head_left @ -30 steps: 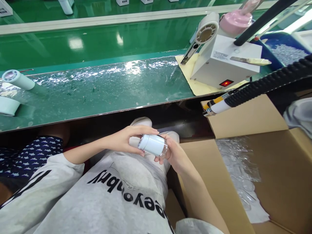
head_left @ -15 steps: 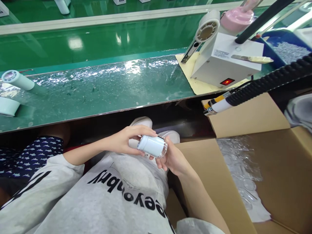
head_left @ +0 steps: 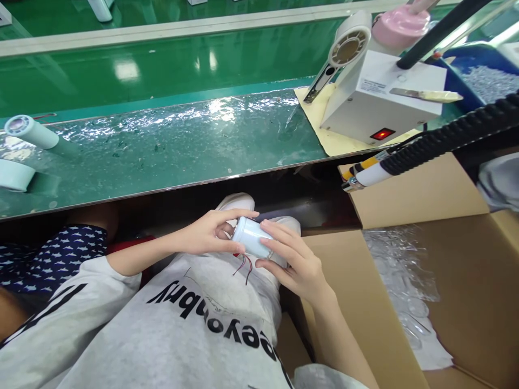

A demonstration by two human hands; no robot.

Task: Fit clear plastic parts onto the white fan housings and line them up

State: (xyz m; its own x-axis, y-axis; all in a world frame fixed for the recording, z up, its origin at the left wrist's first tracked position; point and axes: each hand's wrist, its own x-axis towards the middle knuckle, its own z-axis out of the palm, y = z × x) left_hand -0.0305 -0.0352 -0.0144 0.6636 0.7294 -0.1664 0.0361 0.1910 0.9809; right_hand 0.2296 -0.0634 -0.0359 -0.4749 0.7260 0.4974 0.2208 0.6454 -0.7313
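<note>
Above my lap I hold a light blue cylindrical housing, lying on its side and slightly tilted. My left hand grips its left end between thumb and fingers. The fingers of my right hand wrap over the right end and hide most of it, including any clear part there. Thin red and black wires hang below the housing.
On the green bench two light blue parts lie at left. A white box with a lit red switch and a small fan stand at right. A black hose overhangs an open carton holding clear plastic pieces. Another person's patterned shorts show at left.
My right hand has moved from beneath the clear right end to over it, palm down. The wires now hang in view below the housing. My left hand keeps its hold.
</note>
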